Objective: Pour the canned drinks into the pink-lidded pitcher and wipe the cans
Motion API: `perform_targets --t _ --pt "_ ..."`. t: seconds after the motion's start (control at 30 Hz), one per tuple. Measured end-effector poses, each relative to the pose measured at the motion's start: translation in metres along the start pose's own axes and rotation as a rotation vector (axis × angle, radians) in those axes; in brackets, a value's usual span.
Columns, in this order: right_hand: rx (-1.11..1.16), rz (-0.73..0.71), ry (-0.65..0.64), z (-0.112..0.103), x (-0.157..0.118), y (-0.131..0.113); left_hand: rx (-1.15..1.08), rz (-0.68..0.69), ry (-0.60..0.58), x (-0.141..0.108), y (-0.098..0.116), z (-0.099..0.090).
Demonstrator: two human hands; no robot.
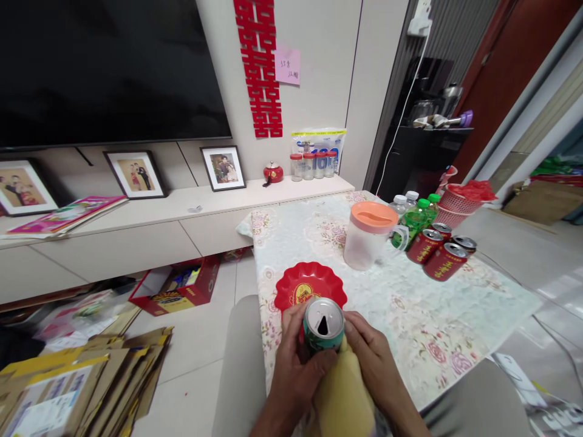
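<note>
An opened green drink can [322, 328] is gripped in my left hand [294, 364], its silver top facing up toward me. My right hand [376, 358] is closed on a yellow cloth [344, 394], pressed against the can's right side; the cloth hangs down below both hands. Just beyond the can lies a red plate with a scalloped rim [337, 282], partly covered by my left fingers and the can. Farther off stands a clear pitcher with an orange lid [371, 227].
Several drink cans [444, 262] and plastic bottles [416, 218] stand at the right of the flowered tablecloth [410, 303]. Behind them are pink baskets [455, 206]. A cabinet [218, 209] carries framed photos [223, 168] and jars [314, 167]. Flattened cardboard [91, 382] lies on the floor at left.
</note>
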State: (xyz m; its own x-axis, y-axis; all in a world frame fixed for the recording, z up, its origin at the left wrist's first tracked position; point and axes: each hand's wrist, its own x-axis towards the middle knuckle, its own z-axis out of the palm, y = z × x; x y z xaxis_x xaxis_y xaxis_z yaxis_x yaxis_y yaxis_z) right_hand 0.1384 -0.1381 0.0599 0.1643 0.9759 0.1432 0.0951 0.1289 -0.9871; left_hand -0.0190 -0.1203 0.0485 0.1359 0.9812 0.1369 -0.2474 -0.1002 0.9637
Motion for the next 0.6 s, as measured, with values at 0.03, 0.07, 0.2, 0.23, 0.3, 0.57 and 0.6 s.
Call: perform_targets --t 0.03,0.07,0.2,0.23,0.3,0.57,0.6 --pt "-0.025 -0.012 0.015 0.002 -0.002 0.002 -0.004 -0.005 0.019 0.0 0.0 0.001" --pt "-0.049 -0.027 0.032 0.003 -0.004 0.004 -0.027 -0.017 0.038 0.0 0.001 0.002" --pt "-0.136 -0.101 0.112 0.01 -0.013 0.003 -0.117 -0.083 0.088 -0.005 0.005 0.009" --pt "-0.155 -0.123 0.134 0.012 -0.015 0.001 -0.119 -0.098 0.083 -0.006 0.006 0.01" --pt "-0.193 -0.17 0.181 0.015 -0.019 -0.001 -0.107 -0.125 0.072 -0.008 0.005 0.01" --pt "-0.305 -0.317 0.223 0.016 -0.023 -0.01 -0.043 -0.179 0.018 -0.003 0.006 0.006" --pt "-0.295 -0.318 0.21 0.014 -0.022 -0.012 -0.04 -0.182 0.019 -0.002 0.007 0.007"
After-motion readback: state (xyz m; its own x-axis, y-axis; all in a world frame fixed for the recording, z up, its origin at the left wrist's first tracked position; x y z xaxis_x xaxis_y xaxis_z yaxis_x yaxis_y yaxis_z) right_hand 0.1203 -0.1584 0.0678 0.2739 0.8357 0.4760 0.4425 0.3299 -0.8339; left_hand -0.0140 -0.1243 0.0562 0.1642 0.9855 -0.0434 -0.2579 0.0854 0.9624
